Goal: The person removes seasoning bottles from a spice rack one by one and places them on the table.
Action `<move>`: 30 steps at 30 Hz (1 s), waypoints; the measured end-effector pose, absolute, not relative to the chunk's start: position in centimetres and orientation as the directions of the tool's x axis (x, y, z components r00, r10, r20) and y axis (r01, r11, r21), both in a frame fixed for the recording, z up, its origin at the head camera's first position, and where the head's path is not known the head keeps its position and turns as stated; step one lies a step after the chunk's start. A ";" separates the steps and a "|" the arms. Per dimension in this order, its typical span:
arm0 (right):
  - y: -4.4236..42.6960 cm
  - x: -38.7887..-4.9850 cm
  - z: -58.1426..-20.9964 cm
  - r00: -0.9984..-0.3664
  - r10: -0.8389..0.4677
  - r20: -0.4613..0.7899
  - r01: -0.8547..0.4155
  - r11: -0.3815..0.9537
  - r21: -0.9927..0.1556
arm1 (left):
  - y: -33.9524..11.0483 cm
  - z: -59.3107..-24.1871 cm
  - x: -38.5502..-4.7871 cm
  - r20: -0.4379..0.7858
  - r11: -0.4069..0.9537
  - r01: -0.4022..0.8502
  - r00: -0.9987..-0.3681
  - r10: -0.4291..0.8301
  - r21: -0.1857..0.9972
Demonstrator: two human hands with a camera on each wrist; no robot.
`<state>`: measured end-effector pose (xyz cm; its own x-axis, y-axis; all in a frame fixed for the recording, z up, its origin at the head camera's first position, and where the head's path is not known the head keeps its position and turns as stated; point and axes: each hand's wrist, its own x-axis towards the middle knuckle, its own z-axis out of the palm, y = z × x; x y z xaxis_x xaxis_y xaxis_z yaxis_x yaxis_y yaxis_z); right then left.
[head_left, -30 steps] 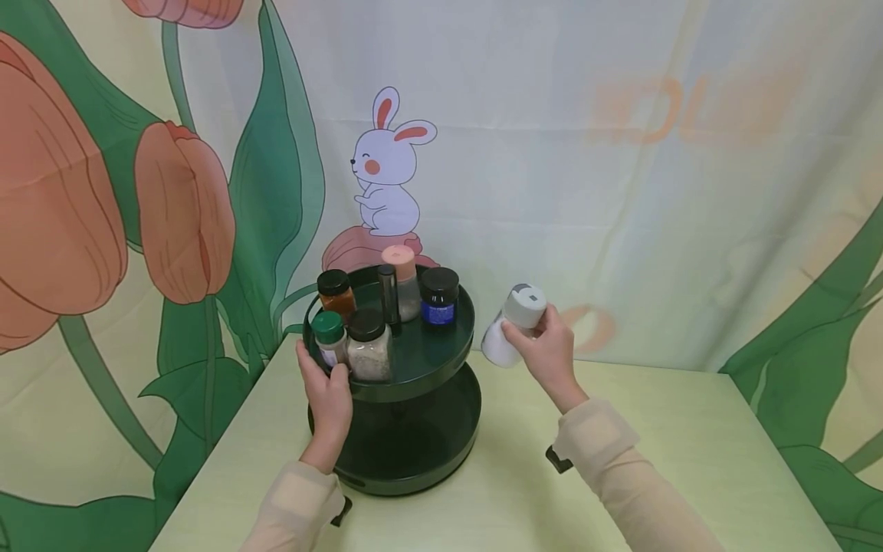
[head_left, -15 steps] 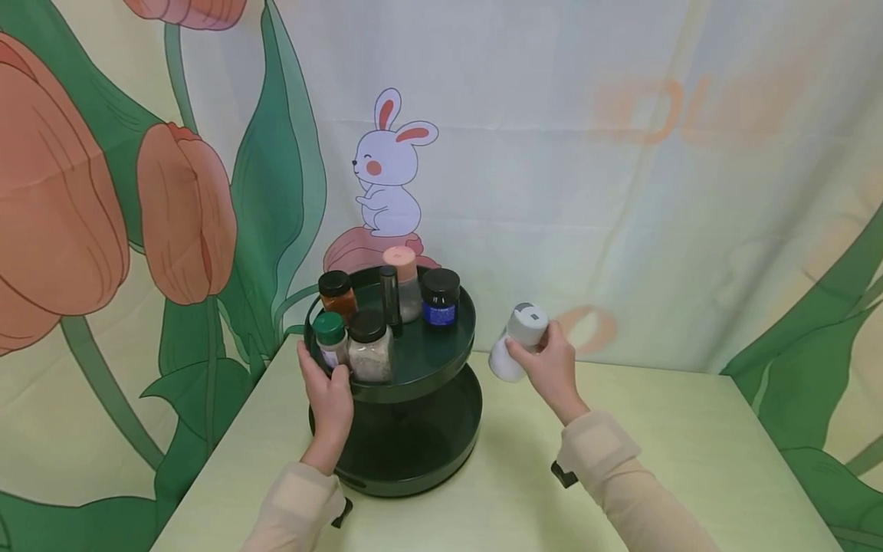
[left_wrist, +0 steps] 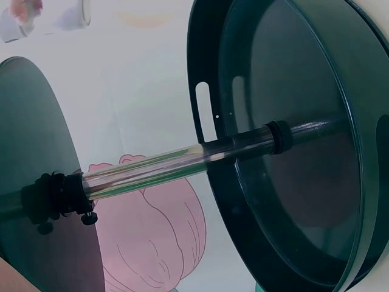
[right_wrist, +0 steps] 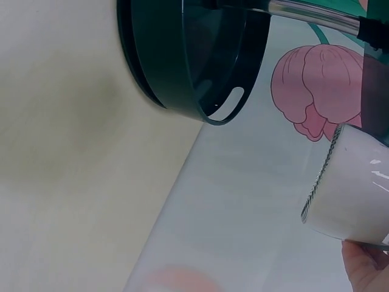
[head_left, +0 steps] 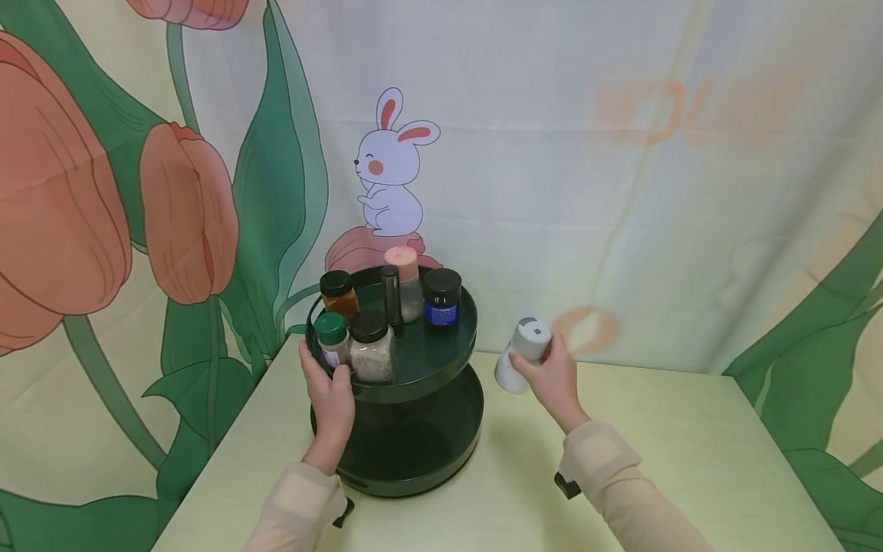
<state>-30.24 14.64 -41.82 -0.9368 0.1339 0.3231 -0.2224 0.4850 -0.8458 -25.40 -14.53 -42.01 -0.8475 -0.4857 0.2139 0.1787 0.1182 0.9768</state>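
Well, from the head camera I see the left hand (head_left: pixel 329 399) gripping the near left rim of the dark green upper tray (head_left: pixel 431 356), thumb over the edge. Just beside that thumb stand a green-capped jar (head_left: pixel 333 341) and a black-lidded jar (head_left: pixel 372 349) of pale contents. Farther out beyond the left hand are an orange-brown jar (head_left: pixel 339 297), a slim black tube (head_left: pixel 391 299), a pink-capped shaker (head_left: pixel 407 284) and a blue-labelled jar (head_left: pixel 441 299). The right hand (head_left: pixel 552 376) grips a white bottle (head_left: pixel 519 356) round its upper part, tilted and apart from the tray, with the lower tray (head_left: pixel 444 471) between the two wrists, on the pale table (head_left: pixel 676 445).

From the left wrist, a shiny post (left_wrist: pixel 152 170) joins the two trays. Far across from the left hand, the bottle is cut off by the corner, blurred fingertips on it.

From the right wrist, the bottle's pale side is right by that hand's fingers, the rest of them out of sight. Beyond it, a pink tulip (right_wrist: pixel 319 85) shows on the printed backdrop (right_wrist: pixel 243 201).
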 end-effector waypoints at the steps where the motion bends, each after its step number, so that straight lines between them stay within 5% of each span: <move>1: 14.7 -30.3 -41.9 -0.939 0.136 0.316 -0.215 0.484 -0.848 | -14.5 -42.0 -25.4 0.214 0.118 0.179 -0.847 -0.487 0.977; 30: 15.1 -30.2 -45.1 -0.957 0.169 0.237 -0.118 0.521 -0.845 | -14.6 -42.0 -25.4 0.212 0.112 0.180 -0.849 -0.483 0.977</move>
<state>-30.18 15.11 -45.10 -0.9568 0.1686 0.2371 -0.1176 0.5214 -0.8451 -25.43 -14.57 -42.03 -0.8494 -0.4833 0.2122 0.1801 0.1124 0.9772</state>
